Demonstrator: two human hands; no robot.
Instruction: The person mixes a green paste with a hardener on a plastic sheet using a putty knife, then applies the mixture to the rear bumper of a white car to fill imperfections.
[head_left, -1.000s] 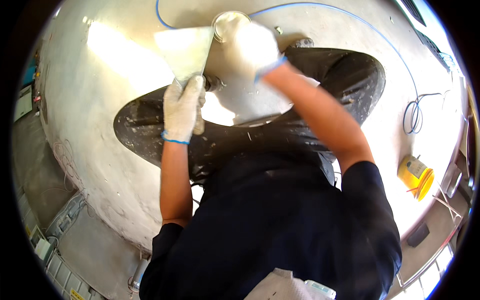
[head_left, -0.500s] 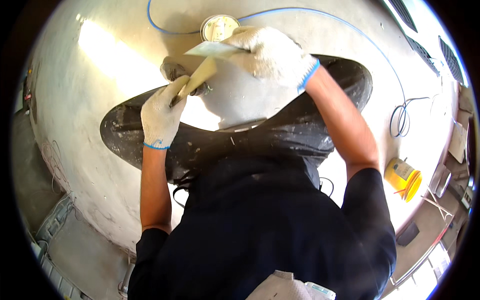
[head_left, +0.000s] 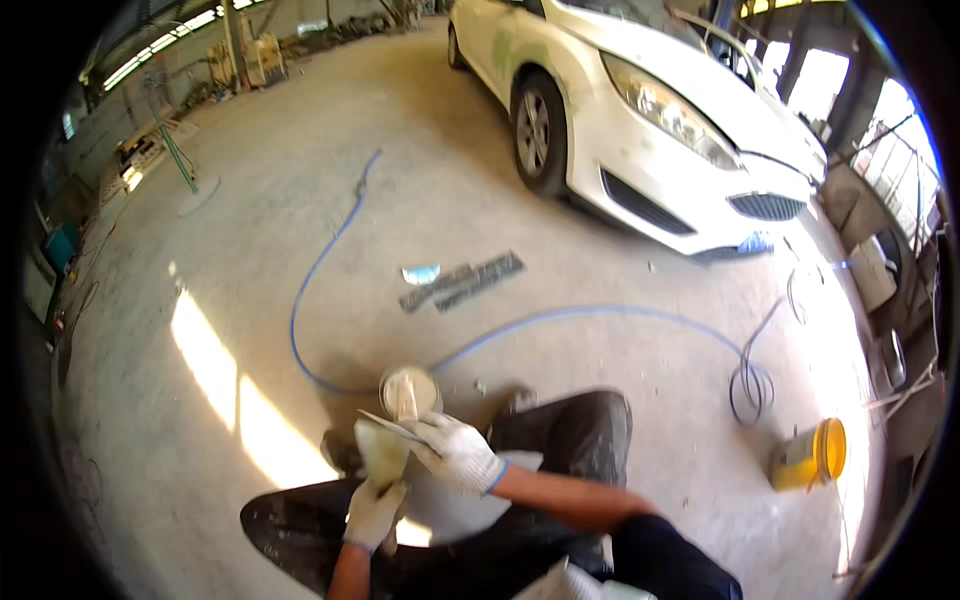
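Note:
My left hand [head_left: 374, 515], in a white knit glove, is closed around the lower end of a yellowish putty scraper [head_left: 380, 455]. My gloved right hand [head_left: 458, 455] pinches a thin, flat putty scraper [head_left: 388, 425], seen nearly edge-on. The two blades meet or overlap in front of my knees; I cannot tell whether they touch. Just beyond my right hand stands an open round tub [head_left: 428, 382] with pale paste and a light-coloured stick-like piece in it. A grey panel [head_left: 455, 505] lies between my legs, partly hidden by my right arm.
A blue hose [head_left: 560, 312] curves across the concrete floor past the tub. Dark flat strips [head_left: 465, 282] and a small pale blue piece [head_left: 420, 274] lie farther out. A white car [head_left: 620, 120] stands at the far right. A yellow bucket [head_left: 810, 458] lies tipped at the right.
The head view has tilted up, bringing the car and far floor into sight. Both hands now appear lower in the picture, still holding their scrapers, with the blades close together.

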